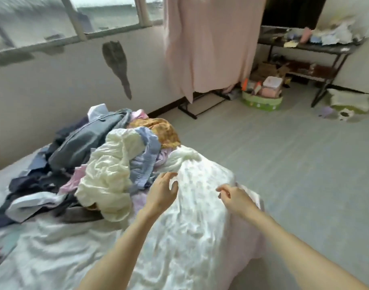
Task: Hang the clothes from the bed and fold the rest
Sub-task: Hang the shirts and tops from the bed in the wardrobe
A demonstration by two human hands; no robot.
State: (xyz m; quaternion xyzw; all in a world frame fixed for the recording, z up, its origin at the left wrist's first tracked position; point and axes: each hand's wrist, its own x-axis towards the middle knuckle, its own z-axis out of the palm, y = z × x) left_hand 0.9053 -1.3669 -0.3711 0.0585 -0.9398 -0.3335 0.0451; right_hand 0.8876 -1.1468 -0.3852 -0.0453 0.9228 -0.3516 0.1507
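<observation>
A heap of clothes lies on the bed, against the wall under the window. It is a loose tangle: a crumpled cream garment sits at the front, a grey-blue one is draped across the top, an orange patterned piece lies at the far end, and dark navy pieces spill toward the left, with bits of pink and pale blue ribbed cloth poking out between them.

In front of the heap, a large white garment with a faint small print (the picture is blurred here, so the pattern is hard to read) is spread over the corner of the bed and falls down its side toward the floor. It is wrinkled and bunched to a knot-like peak at its far end, next to the orange piece.

The left hand hovers at the white garment's left edge, its grip loose, fingers spread and lightly curved, holding nothing that can be made out. The right hand is at the garment's right edge with fingers curled; whether its grip has hold of the cloth cannot be told through the blur.

Beyond the bed, a pink garment hangs on a rack, and a dark bench stands against the far wall with clutter on it.
</observation>
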